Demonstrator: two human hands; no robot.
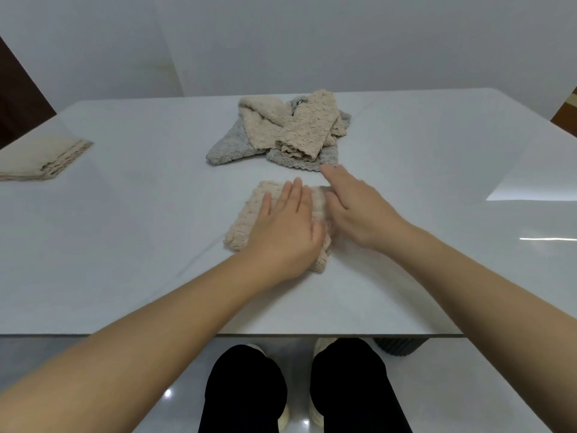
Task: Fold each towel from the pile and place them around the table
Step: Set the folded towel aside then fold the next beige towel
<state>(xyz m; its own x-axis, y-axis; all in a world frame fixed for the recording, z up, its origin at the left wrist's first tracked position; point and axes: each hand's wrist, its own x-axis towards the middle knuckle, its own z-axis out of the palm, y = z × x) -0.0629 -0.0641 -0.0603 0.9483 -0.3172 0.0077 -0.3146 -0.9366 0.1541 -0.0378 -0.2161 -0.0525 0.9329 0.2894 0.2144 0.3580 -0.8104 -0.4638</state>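
From the head view I see a beige towel (246,220) lying folded on the near middle of the pale worktop (125,229), right in front of me. My left hand (281,235) lies flat on top of it, fingers straight and close together, pressing the cloth down and gripping nothing. My right hand (356,210) sits just beside it at the towel's right edge, fingers stretched out and released. Its lower fingers touch the cloth, and the forefinger points toward the pile (281,132).

That pile, a loose heap of beige and grey towels, lies just beyond the folded one, near the worktop's centre, with its near grey edge close to my right fingertip. A folded beige stack (40,160) rests well apart at the far left edge. Below the near edge I see black trousers (346,389) and light shoes (285,417) on a glossy floor.
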